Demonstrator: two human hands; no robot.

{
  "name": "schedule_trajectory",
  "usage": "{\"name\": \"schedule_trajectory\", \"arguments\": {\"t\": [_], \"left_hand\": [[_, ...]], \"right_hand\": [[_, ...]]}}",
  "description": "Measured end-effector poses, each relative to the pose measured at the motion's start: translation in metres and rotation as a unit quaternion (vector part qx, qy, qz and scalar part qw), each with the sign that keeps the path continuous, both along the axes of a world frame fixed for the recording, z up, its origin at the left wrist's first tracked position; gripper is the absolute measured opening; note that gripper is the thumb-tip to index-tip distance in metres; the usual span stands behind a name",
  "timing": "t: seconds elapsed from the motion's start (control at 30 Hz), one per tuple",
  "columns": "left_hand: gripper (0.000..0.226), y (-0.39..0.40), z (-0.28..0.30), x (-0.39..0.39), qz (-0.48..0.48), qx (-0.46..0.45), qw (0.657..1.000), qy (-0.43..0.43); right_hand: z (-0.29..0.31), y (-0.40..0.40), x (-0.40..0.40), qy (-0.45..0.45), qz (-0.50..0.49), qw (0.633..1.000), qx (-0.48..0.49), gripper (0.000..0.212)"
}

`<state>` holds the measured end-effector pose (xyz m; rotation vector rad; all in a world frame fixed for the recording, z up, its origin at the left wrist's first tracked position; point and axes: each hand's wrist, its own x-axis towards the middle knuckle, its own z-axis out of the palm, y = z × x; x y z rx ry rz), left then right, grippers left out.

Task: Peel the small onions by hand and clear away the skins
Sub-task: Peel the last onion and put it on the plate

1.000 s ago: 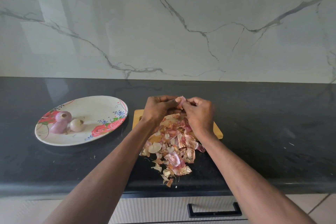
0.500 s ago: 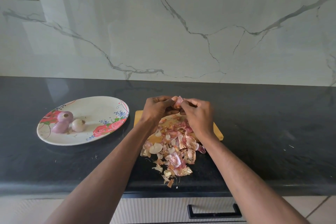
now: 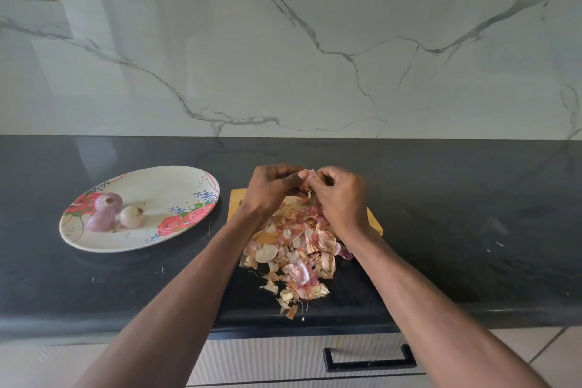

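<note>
Above the far end of the wooden board (image 3: 234, 198), the left hand (image 3: 271, 190) and right hand (image 3: 341, 195) meet, fingers curled, both pinching one small pink onion (image 3: 310, 176) between them. Below them the skins (image 3: 297, 257) spill off the board onto the tabletop (image 3: 456, 230). Three peeled onions (image 3: 108, 213) lie on the floral plate (image 3: 163, 186), well left of the hands.

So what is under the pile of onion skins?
A yellowish wooden board shows at the far corners under the papery pink-and-tan skin pile, whose near part lies on the black countertop. The board's middle is covered.
</note>
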<state>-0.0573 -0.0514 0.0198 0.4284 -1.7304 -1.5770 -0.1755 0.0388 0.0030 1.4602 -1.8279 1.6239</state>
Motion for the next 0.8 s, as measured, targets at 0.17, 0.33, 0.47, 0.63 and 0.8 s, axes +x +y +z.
{"name": "schedule_trajectory", "arguments": {"t": [0.17, 0.33, 0.47, 0.63, 0.8], "left_hand": [[0.014, 0.0005, -0.0008, -0.0019, -0.016, 0.051, 0.998, 0.027], [0.018, -0.0046, 0.0030, -0.0012, -0.026, 0.122, 0.990, 0.069], [0.018, -0.0065, 0.0026, -0.0001, -0.028, 0.125, 0.990, 0.065], [0.014, -0.0070, 0.0022, 0.0013, -0.017, 0.111, 0.992, 0.055], [0.015, -0.0057, 0.0028, 0.0016, -0.021, 0.054, 0.998, 0.032]], "right_hand": [[0.0041, -0.0002, 0.0006, -0.142, 0.009, 0.990, 0.011, 0.021], [0.0097, -0.0016, -0.0015, -0.221, 0.037, 0.974, 0.011, 0.013], [0.0092, -0.0015, -0.0008, -0.213, 0.080, 0.973, 0.042, 0.018], [0.0087, -0.0008, -0.0022, -0.172, 0.058, 0.983, 0.036, 0.011], [0.0098, 0.0029, 0.0046, -0.136, 0.055, 0.989, 0.035, 0.021]]}}
